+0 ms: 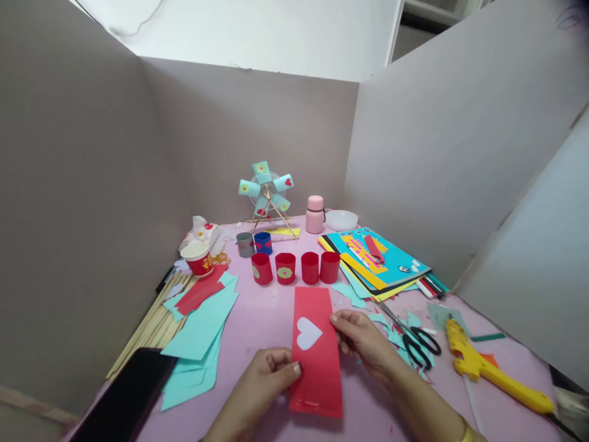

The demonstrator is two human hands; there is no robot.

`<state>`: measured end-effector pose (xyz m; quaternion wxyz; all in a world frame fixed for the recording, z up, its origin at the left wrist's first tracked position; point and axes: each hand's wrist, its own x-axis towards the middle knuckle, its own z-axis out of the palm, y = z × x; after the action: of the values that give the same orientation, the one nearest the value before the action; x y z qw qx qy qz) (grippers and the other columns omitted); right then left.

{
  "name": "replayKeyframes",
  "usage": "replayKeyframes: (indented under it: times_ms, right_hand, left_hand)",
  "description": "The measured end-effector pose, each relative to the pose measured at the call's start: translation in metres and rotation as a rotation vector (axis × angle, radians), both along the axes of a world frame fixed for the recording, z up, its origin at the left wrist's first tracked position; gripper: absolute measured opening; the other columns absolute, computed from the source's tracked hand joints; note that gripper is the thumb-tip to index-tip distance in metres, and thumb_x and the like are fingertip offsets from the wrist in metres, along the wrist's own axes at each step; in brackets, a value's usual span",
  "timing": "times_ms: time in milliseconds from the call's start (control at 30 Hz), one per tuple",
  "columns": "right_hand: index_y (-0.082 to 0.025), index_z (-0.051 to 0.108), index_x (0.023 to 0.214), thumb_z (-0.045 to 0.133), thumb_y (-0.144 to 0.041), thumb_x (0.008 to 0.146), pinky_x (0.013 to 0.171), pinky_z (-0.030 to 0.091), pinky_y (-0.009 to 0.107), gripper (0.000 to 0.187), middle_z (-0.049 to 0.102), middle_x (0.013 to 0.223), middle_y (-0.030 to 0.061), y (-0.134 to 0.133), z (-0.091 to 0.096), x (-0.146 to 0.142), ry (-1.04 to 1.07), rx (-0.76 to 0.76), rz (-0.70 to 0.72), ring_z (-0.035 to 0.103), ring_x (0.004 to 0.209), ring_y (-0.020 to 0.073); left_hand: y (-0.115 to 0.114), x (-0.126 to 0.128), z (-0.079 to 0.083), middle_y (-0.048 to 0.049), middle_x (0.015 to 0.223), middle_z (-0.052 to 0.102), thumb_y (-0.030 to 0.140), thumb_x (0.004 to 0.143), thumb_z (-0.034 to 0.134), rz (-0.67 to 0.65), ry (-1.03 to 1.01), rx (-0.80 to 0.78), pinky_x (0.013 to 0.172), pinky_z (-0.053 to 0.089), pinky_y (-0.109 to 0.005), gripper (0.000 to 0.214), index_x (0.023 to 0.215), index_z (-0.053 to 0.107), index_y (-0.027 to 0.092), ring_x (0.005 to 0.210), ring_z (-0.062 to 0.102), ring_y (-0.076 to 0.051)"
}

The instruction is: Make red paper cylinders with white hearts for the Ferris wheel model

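A long red paper strip [317,380] is held upright in front of me, with a white paper heart [308,333] lying sideways on its upper half. My left hand [271,377] pinches the strip's left edge, thumb on the front. Higher up, my right hand [361,334] grips the right edge between thumb and fingers. Just beyond the strip stand several red paper cups: one cup [262,269] and its neighbour [286,269] bear green flower cutouts, while another [310,267] looks plain. Behind these are a grey cup [245,244] and a blue cup [262,243].
A stick-and-paper Ferris wheel [267,190] stands at the back beside a pink flask [315,215]. Scissors [414,341], paper scraps and a yellow glue gun [492,371] lie right. Turquoise paper [202,331], wooden sticks [147,322] and a black phone-like slab [129,393] are left.
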<state>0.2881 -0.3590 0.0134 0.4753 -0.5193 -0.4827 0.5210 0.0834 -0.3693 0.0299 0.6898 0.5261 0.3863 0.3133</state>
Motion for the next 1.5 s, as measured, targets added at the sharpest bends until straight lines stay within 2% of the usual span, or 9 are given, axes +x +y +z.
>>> replayKeyframes:
  times_ms: [67,133,233,433,633,900,1133,1367,1500]
  right_hand:
    - [-0.019,0.058,0.086,0.053,-0.037,0.079,0.047,0.039,0.023,0.021,0.059,0.073,0.0003,-0.002,0.001,0.002,-0.053,0.111,-0.075,0.05,0.05,0.0107]
    - [-0.024,0.053,0.115,0.055,-0.026,0.076,0.065,0.045,0.027,0.038,0.057,0.11,0.0053,-0.005,0.002,0.003,-0.107,0.228,-0.129,0.057,0.08,0.0165]
    - [-0.03,0.044,0.13,0.052,-0.017,0.078,0.093,0.04,0.036,0.054,0.036,0.138,0.0052,-0.007,0.002,0.003,-0.32,0.444,-0.116,0.042,0.119,0.0227]
    - [-0.03,0.049,0.124,0.046,-0.025,0.09,0.089,0.045,0.039,0.034,0.038,0.133,0.0085,-0.011,0.001,0.001,-0.607,0.652,-0.242,0.046,0.114,0.0249]
    - [-0.034,0.037,0.133,0.044,-0.017,0.088,0.086,0.047,0.039,0.049,0.029,0.141,0.0069,-0.014,-0.007,0.004,-0.66,0.714,-0.296,0.044,0.117,0.0258]
    - [-0.026,0.063,0.108,0.046,-0.01,0.083,0.079,0.052,0.035,0.034,0.065,0.11,0.0078,-0.011,-0.015,0.013,-0.768,0.878,-0.21,0.061,0.099,0.0232]
    - [-0.022,0.067,0.101,0.043,-0.018,0.082,0.068,0.05,0.033,0.03,0.073,0.087,0.0062,-0.015,-0.015,0.002,-0.584,0.499,-0.064,0.067,0.078,0.0231]
    - [-0.024,0.041,0.094,0.057,-0.033,0.081,0.041,0.024,0.017,0.022,0.043,0.048,-0.0136,-0.02,-0.005,-0.023,0.158,0.097,0.168,0.033,0.04,0.0066]
    - [-0.023,0.044,0.082,0.06,-0.037,0.078,0.041,0.029,0.017,0.021,0.041,0.049,-0.0132,-0.021,0.0,-0.023,0.211,0.056,0.191,0.036,0.04,0.0061]
  left_hand:
    - [-0.002,0.0,0.002,-0.0036,0.06,0.07,0.036,0.07,0.073,0.006,-0.036,-0.016,0.055,0.04,-0.02,0.026,0.072,0.073,0.011,0.054,0.056,-0.011]
    - [-0.003,0.0,0.005,-0.0038,0.063,0.071,0.035,0.071,0.072,0.002,-0.084,-0.027,0.061,0.044,-0.022,0.025,0.078,0.074,0.012,0.057,0.059,-0.013]
    - [-0.003,0.0,0.007,-0.0048,0.066,0.072,0.032,0.072,0.071,-0.002,-0.168,-0.052,0.068,0.047,-0.027,0.024,0.087,0.074,0.013,0.064,0.063,-0.017]
    - [-0.003,0.003,-0.006,-0.0085,0.074,0.074,0.036,0.066,0.077,-0.147,-0.263,-0.114,0.072,0.048,-0.029,0.035,0.093,0.073,0.013,0.075,0.068,-0.022]
    - [-0.008,0.007,-0.006,-0.01,0.072,0.075,0.037,0.059,0.081,-0.172,-0.318,-0.141,0.079,0.049,-0.037,0.037,0.085,0.074,0.011,0.077,0.07,-0.027]
    - [-0.016,0.005,0.01,-0.0094,0.084,0.075,0.024,0.061,0.081,-0.239,-0.299,-0.155,0.073,0.046,-0.026,0.028,0.085,0.074,0.011,0.083,0.069,-0.023]
    - [-0.01,0.008,-0.002,-0.0104,0.067,0.075,0.033,0.054,0.083,0.012,-0.337,-0.008,0.064,0.048,-0.029,0.037,0.082,0.077,0.01,0.064,0.068,-0.022]
    - [0.0,0.002,0.0,-0.004,0.079,0.078,0.022,0.065,0.078,0.31,-0.329,-0.002,0.07,0.05,-0.023,0.027,0.092,0.075,0.019,0.069,0.067,-0.016]
    - [0.001,0.003,0.0,-0.0042,0.077,0.078,0.023,0.065,0.079,0.434,-0.335,-0.043,0.067,0.052,-0.024,0.029,0.093,0.074,0.018,0.068,0.068,-0.016]
